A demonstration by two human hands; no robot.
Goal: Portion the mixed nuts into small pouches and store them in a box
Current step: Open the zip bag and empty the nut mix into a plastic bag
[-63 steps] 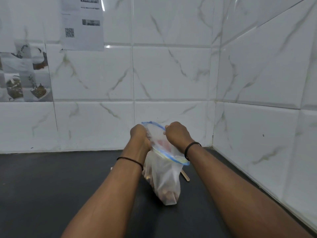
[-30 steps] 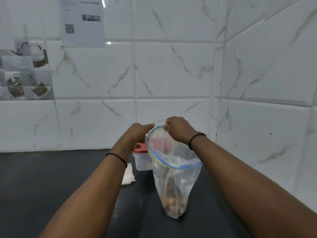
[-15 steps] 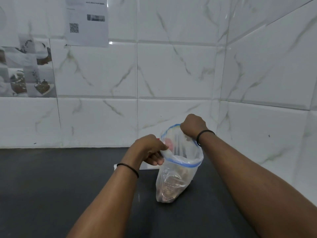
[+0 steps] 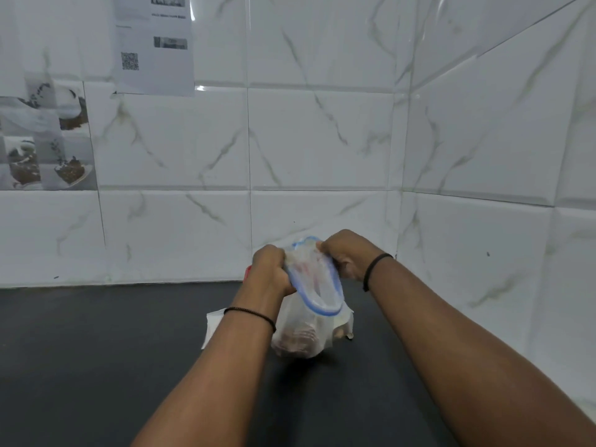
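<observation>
A clear zip bag (image 4: 309, 330) with a blue seal rim stands on the black counter, its bottom full of brown mixed nuts (image 4: 298, 341). My left hand (image 4: 269, 269) grips the left side of the rim with curled fingers. My right hand (image 4: 343, 253) grips the right side, and the mouth gapes between them. A white box with a red lid (image 4: 247, 273) sits behind the bag, almost wholly hidden by my left hand. A stack of small white pouches (image 4: 211, 327) lies flat by my left wrist.
The black counter (image 4: 96, 350) runs into a corner of white marble-tiled walls close behind and to the right of the bag. A printed sheet with a QR code (image 4: 154, 43) hangs on the back wall.
The bag has sunk lower and slumped on the counter. Both hands have closed in on the rim and pulled its sides, so the mouth is narrower and longer. The view shifted slightly.
</observation>
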